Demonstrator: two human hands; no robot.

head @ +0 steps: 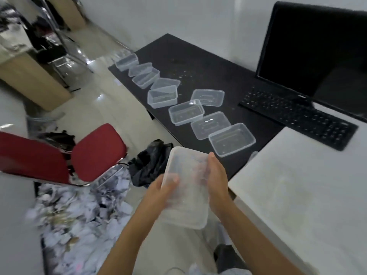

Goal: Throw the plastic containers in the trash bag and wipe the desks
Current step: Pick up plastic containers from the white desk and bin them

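Ten clear plastic containers point(232, 138) and lids show in all: nine on the black desk point(198, 62), and one held container point(185, 195) gripped by the left hand point(158, 192) and the right hand point(217, 180). Blur hides which are trays and which are lids. There are two desks, the second a white desk point(297, 195), one monitor point(317, 52), one keyboard point(297, 116), one red chair point(95, 151) and one black trash bag point(149, 163).

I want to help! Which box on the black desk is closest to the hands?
The container at the row's near end, beside the white desk. The others lie farther along the black desk.
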